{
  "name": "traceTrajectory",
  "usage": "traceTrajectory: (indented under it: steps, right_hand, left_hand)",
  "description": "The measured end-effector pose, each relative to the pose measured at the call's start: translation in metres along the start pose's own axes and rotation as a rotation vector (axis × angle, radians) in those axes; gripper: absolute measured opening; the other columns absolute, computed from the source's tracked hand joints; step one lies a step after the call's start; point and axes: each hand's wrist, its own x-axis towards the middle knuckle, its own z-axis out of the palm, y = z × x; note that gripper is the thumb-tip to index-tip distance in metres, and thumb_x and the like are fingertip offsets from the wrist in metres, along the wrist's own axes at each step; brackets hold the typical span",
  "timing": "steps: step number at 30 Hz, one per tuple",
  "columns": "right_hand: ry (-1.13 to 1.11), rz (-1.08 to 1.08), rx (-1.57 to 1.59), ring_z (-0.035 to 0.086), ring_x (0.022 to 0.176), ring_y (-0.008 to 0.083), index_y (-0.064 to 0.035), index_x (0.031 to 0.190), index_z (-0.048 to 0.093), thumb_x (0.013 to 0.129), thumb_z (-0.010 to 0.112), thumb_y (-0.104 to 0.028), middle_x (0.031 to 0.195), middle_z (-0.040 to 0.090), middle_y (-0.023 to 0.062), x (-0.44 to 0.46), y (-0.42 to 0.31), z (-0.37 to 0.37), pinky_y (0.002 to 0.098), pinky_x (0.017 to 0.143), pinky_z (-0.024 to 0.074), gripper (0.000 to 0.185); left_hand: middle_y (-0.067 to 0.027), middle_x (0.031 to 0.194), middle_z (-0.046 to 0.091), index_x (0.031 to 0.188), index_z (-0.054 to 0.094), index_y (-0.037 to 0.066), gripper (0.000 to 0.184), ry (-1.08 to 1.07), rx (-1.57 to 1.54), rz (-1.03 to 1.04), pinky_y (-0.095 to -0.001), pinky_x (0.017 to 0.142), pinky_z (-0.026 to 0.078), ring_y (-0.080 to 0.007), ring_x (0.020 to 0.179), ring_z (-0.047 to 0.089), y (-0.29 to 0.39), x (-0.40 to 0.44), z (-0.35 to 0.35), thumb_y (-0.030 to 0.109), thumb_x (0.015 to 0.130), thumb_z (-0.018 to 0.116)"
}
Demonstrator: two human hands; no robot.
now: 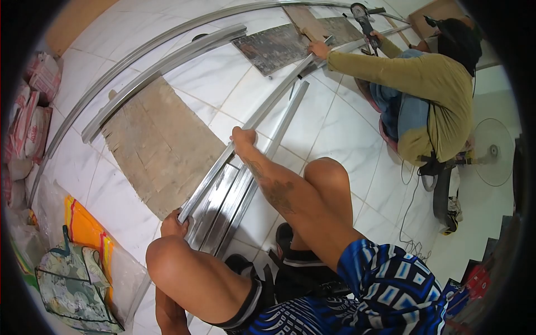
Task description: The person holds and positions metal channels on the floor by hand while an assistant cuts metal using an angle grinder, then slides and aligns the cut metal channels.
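A long silvery metal channel [268, 114] runs from my knees up to a co-worker. My left hand [175, 224] is wrapped round its near end, beside my bent knee. Farther along, my right hand [244, 139] grips the same channel. The co-worker's hand [319, 49] rests at its far part, and the other hand holds an angle grinder [364, 23]. More metal channels [226, 206] lie side by side on the floor below my hands. Left of the channel lies a worn plywood sheet [162, 145].
Longer metal profiles [167, 53] curve across the tiles at the upper left. Pink-and-white sacks [39, 123] stand along the left edge, near a patterned bag [72, 282]. The co-worker squats at right before a fan [492, 151]; a cable [403, 218] trails over the floor.
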Motion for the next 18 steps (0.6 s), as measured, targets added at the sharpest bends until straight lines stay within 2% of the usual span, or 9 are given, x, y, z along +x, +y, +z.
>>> traceTrajectory:
  steps: [7, 13, 18]
  right_hand:
    - [-0.087, 0.188, 0.166, 0.067, 0.069, 0.0283, 0.0165, 0.099, 0.056, 0.078, 0.055, -0.008, 0.083, 0.064, 0.0222, -0.030, -0.035, -0.011, 0.0426, 0.056, 0.0507, 0.032]
    - [-0.101, 0.217, 0.209, 0.066, 0.070, 0.0282, 0.0123, 0.100, 0.056, 0.080, 0.054, -0.007, 0.087, 0.062, 0.0187, -0.024, -0.029, -0.008, 0.0419, 0.055, 0.0530, 0.028]
    - [-0.100, 0.237, 0.224, 0.065, 0.068, 0.0274, 0.0125, 0.100, 0.056, 0.081, 0.052, -0.006, 0.087, 0.062, 0.0184, -0.030, -0.036, -0.009, 0.0407, 0.053, 0.0526, 0.027]
  left_hand:
    - [-0.0205, 0.096, 0.071, 0.117, 0.065, 0.011, 0.045, 0.001, 0.052, -0.001, -0.0475, 0.081, 0.053, -0.0392, 0.091, 0.068, 0.001, 0.002, -0.001, 0.031, 0.077, 0.072]
    - [-0.0240, 0.092, 0.070, 0.117, 0.064, 0.010, 0.043, -0.019, 0.062, 0.006, -0.0498, 0.079, 0.054, -0.0422, 0.087, 0.068, 0.007, 0.002, -0.002, 0.032, 0.080, 0.070]
    - [-0.0255, 0.091, 0.069, 0.116, 0.063, 0.009, 0.042, -0.022, 0.108, -0.004, -0.0509, 0.079, 0.054, -0.0432, 0.086, 0.067, 0.008, 0.004, -0.001, 0.032, 0.081, 0.068]
